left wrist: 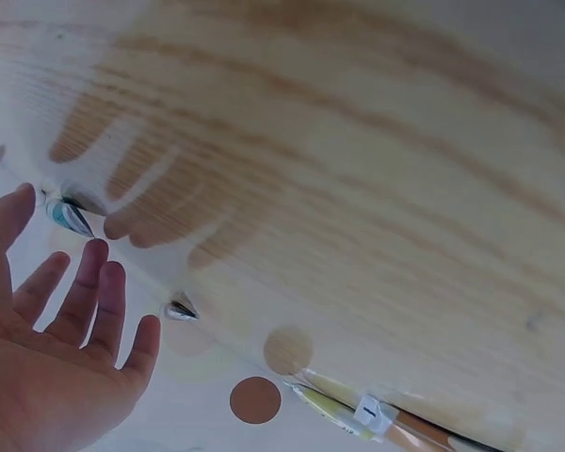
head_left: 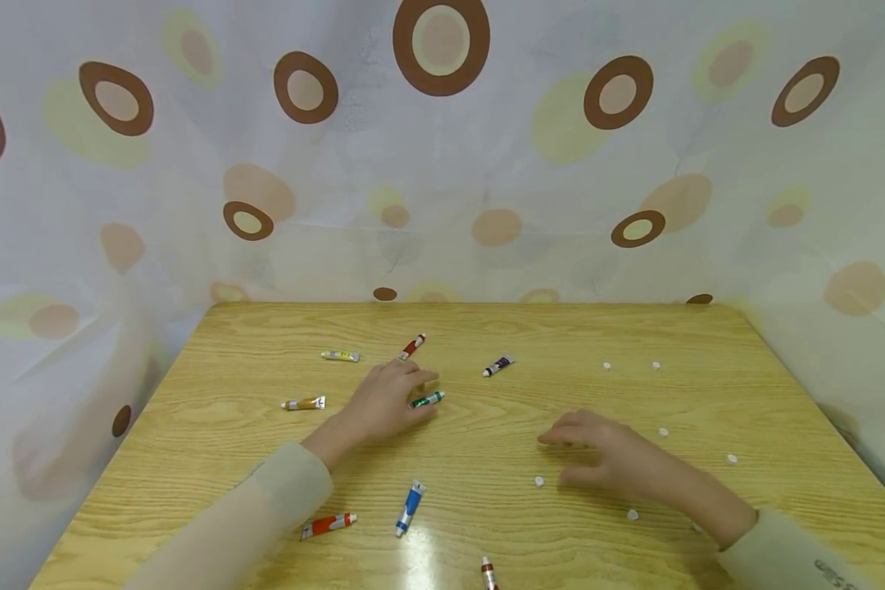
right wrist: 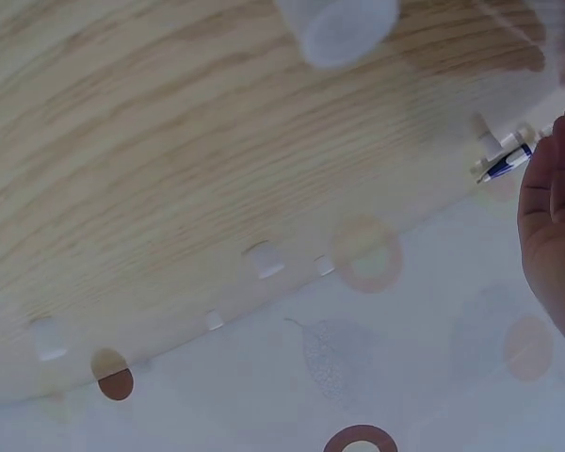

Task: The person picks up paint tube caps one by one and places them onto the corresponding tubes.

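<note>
Paint tubes lie scattered on the wooden table. My left hand [head_left: 389,400] is beside a green paint tube [head_left: 428,400], which lies between the thumb and the fingers. In the left wrist view those fingers [left wrist: 80,306] are spread and do not close on the tube [left wrist: 71,217]. Just beyond the hand is a dark red tube [head_left: 413,346]. Over the right side of the table hovers my right hand [head_left: 608,455], fingers loosely extended and holding nothing. A small white cap [head_left: 539,482] lies left of its thumb. Ahead of it is a dark blue tube [head_left: 498,366].
Yellow [head_left: 340,356] and gold [head_left: 304,403] tubes lie left. Nearer are a red tube [head_left: 329,525], a blue tube [head_left: 410,508] and a dark red one [head_left: 489,574] at the bottom edge. Several white caps [head_left: 663,432] dot the right. A patterned curtain [head_left: 442,164] surrounds the table.
</note>
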A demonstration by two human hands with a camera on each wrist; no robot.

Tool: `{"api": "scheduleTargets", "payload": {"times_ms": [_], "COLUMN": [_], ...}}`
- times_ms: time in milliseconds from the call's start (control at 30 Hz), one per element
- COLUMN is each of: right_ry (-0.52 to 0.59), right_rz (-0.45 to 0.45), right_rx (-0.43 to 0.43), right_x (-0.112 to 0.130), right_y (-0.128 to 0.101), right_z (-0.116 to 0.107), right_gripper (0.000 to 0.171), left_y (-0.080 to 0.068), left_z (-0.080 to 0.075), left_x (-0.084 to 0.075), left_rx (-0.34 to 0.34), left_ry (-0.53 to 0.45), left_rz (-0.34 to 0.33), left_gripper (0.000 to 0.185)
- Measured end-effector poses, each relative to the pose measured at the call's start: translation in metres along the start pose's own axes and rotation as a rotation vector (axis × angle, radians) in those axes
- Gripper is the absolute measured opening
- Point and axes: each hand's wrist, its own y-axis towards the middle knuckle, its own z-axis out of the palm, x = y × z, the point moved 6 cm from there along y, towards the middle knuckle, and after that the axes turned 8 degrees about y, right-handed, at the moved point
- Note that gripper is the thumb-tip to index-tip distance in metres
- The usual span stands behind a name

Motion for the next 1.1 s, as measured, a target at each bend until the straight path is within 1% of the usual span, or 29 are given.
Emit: {"api": "scheduleTargets", "payload": {"times_ms": [133, 200, 333, 467, 600, 700, 767, 933, 1100], "right_ry": [0.056, 0.063, 0.080, 0.115, 0.149, 0.174, 0.187, 0.184, 0.165], "right_rz": [0.019, 0.007, -0.011, -0.014, -0.043, -0.069, -0.070, -0.048, -0.017], "right_rx": [0.063, 0.084, 0.101, 0.116, 0.115, 0.111, 0.109, 0.098, 0.070], "right_x": [-0.002, -0.001, 0.002, 0.004, 0.008, 0.010, 0.010, 0.011, 0.014], "right_y": [0.002, 0.003, 0.005, 0.006, 0.008, 0.009, 0.009, 0.010, 0.008], "right_z": [0.007, 0.010, 0.016, 0.021, 0.025, 0.027, 0.029, 0.028, 0.019], "right_gripper": [0.048, 0.047, 0.041, 0.034, 0.023, 0.012, 0.008, 0.007, 0.008], "left_y": [0.000, 0.001, 0.002, 0.003, 0.005, 0.005, 0.005, 0.004, 0.005], "left_z": [0.001, 0.002, 0.003, 0.003, 0.003, 0.003, 0.003, 0.001, -0.004], "left_x": [-0.001, -0.002, -0.001, -0.002, -0.004, -0.005, -0.006, -0.008, -0.009], "left_rx": [0.004, 0.003, -0.005, -0.009, -0.016, -0.017, -0.014, -0.006, -0.021], "left_ry": [-0.003, -0.003, 0.001, -0.016, -0.044, -0.061, -0.070, -0.080, -0.090], "left_rz": [0.006, 0.006, 0.007, 0.013, 0.011, 0.012, 0.015, 0.028, 0.033], "left_gripper": [0.048, 0.046, 0.039, 0.028, 0.018, 0.013, 0.011, 0.011, 0.011]}}
